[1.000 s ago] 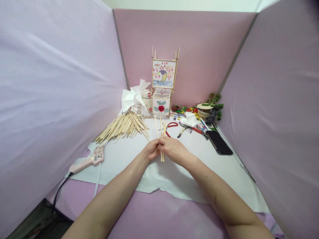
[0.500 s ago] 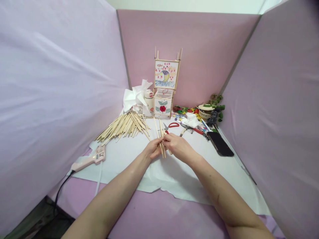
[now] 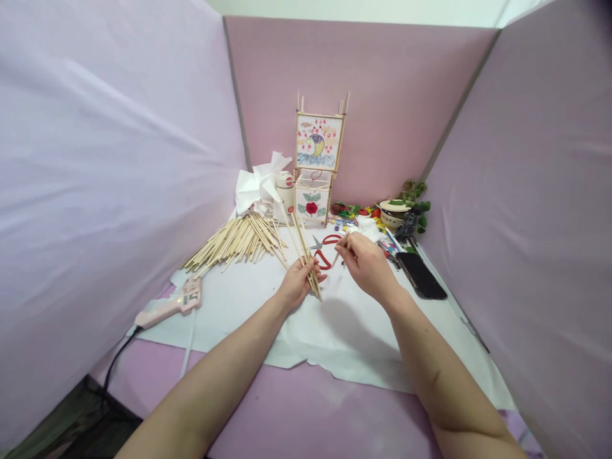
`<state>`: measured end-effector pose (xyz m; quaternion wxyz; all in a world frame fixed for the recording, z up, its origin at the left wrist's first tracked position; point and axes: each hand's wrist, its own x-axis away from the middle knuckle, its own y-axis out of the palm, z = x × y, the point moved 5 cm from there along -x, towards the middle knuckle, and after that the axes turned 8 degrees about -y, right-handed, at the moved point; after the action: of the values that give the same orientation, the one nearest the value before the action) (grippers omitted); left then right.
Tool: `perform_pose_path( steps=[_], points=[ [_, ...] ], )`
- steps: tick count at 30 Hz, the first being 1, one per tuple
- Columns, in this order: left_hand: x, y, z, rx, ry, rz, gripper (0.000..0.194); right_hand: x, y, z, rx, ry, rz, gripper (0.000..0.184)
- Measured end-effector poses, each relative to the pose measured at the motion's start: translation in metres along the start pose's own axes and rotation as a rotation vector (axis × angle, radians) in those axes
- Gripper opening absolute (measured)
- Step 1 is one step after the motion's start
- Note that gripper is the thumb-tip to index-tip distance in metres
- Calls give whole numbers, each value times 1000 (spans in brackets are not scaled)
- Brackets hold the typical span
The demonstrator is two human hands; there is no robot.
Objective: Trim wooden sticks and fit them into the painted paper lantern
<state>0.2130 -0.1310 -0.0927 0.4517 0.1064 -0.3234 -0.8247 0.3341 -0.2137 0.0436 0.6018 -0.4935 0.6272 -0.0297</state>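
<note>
My left hand is closed around several thin wooden sticks, held in a loose bundle that slants up and away over the white cloth. To its right, my right hand is raised with thumb and fingers pinched. A small pale, blurred piece shows at its fingertips, too smeared to name. Between the hands, just beyond them, lie red-handled scissors, open on the cloth. Farther back stands a frame of sticks with two painted panels, a moon above and a red flower below.
A heap of wooden sticks lies at the left, in front of crumpled white paper and a jar. The pink glue gun trails a cord at the left edge. A phone and a bowl are at the right.
My right hand has moved right and slightly up, away from the sticks in my left hand. The bundle now tilts more to the left, and more of the scissors shows.
</note>
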Motion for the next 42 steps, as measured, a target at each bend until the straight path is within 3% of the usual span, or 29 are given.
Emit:
perform_pose_path(
  steps=[3, 6, 11, 17, 22, 26, 30, 37, 42],
  points=[
    [3, 6, -4, -95, -5, -24, 25, 0, -4, 5, -127, 167, 32, 16],
    [6, 13, -10, -169, -47, -87, 30, 2, 5, 12, -237, 275, -9, 16],
    [12, 20, -14, -212, -77, -150, 36, 5, 22, 28, -309, 359, -29, 19],
    [13, 23, -18, -258, -105, -238, 37, 7, 27, 38, -334, 407, 9, 23],
    [13, 24, -18, -276, -113, -280, 35, 9, 34, 41, -488, 491, -21, 22],
    [14, 26, -17, -290, -138, -288, 35, 9, 33, 38, -528, 456, -51, 19],
    [15, 31, -11, -279, -124, -266, 37, 7, 26, 32, -549, 436, 5, 17],
    [14, 29, 1, -367, 28, -236, 30, 4, 20, 22, -568, 331, 100, 16],
    [11, 23, -2, -413, 55, -210, 30, 4, 23, 23, -514, 334, 38, 16]
  ],
)
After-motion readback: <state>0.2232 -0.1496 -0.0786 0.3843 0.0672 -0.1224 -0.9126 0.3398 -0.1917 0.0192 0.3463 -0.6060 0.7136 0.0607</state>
